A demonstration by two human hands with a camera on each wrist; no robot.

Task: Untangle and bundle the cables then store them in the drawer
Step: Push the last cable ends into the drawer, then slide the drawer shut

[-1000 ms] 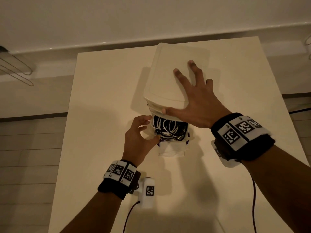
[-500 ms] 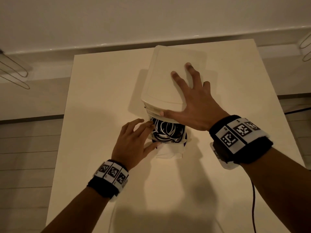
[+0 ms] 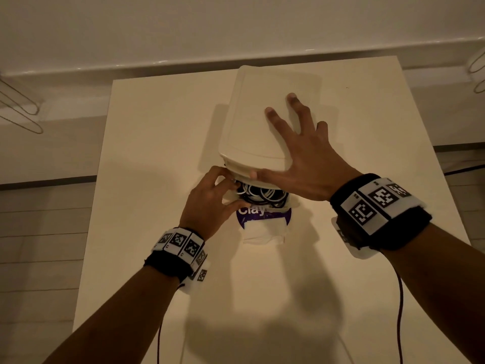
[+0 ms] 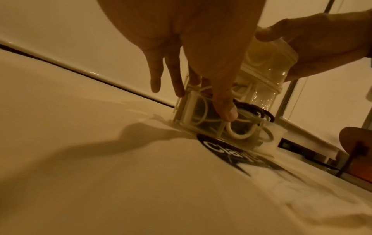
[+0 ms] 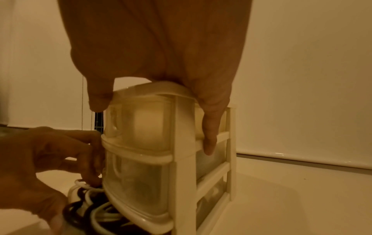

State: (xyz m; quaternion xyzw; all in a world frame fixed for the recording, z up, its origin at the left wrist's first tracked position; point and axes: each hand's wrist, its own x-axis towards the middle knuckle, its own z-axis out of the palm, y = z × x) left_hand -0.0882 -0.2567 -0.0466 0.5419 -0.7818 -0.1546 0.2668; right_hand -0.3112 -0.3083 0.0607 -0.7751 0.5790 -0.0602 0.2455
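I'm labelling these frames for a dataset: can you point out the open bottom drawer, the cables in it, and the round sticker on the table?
bottom drawer [image 4: 203, 109]: left wrist view, clear side wall.
cables [image 3: 258, 191]: head view, white loops inside the drawer.
round sticker [image 3: 252, 215]: head view, purple face beside the white lettering.

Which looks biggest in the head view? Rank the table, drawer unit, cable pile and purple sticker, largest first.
1. table
2. drawer unit
3. cable pile and purple sticker: their visible parts look about alike and both are partly hidden, so I will not rank them against each other.
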